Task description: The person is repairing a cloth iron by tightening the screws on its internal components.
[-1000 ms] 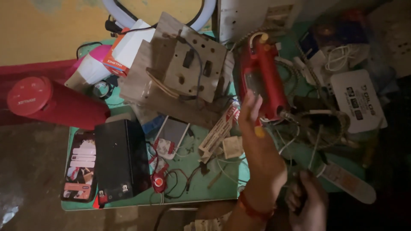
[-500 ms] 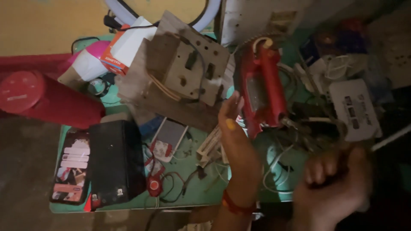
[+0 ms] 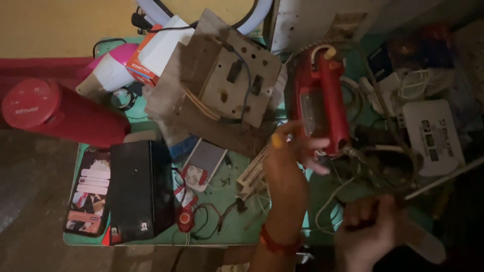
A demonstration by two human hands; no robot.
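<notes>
While left hand stays on red device, right hand dropped lower.

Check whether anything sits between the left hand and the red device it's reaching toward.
Nothing visible does. The left hand is already at the red device, fingertips against its lower end. Loose wires trail just below and right of that end, beside the fingers rather than between them. The right hand is lower, apart.
</notes>
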